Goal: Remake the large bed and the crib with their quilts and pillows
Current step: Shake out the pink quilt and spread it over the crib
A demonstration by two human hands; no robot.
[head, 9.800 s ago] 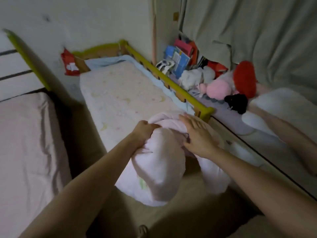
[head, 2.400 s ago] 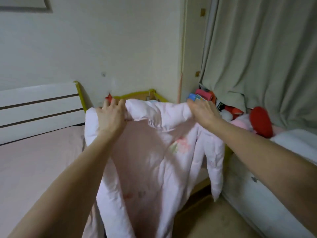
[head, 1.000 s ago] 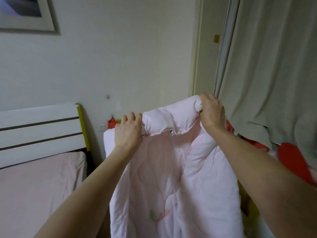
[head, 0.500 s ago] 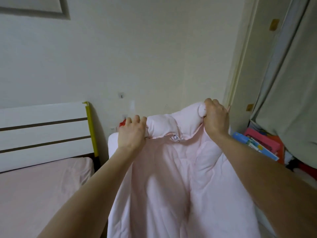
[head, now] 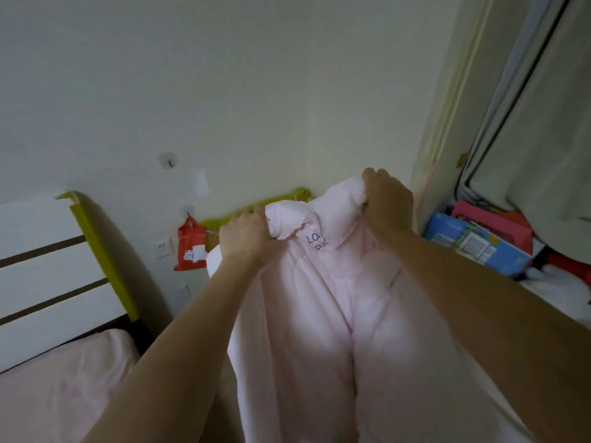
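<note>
I hold the pink quilt (head: 323,314) up before me by its bunched top edge, over the crib; my left hand (head: 246,238) grips one side of the roll, my right hand (head: 387,199) clutches the other; the crib's yellow rail (head: 224,219) shows behind, a red packet (head: 190,247) hangs on the wall, the white headboard (head: 41,270) stands left, and books (head: 476,241) lie right.

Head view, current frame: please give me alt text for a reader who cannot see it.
Both hands, left hand and right hand, grip the bunched top edge of a pale pink quilt held up before the yellow-green crib rail. The large bed lies at the lower left.
</note>
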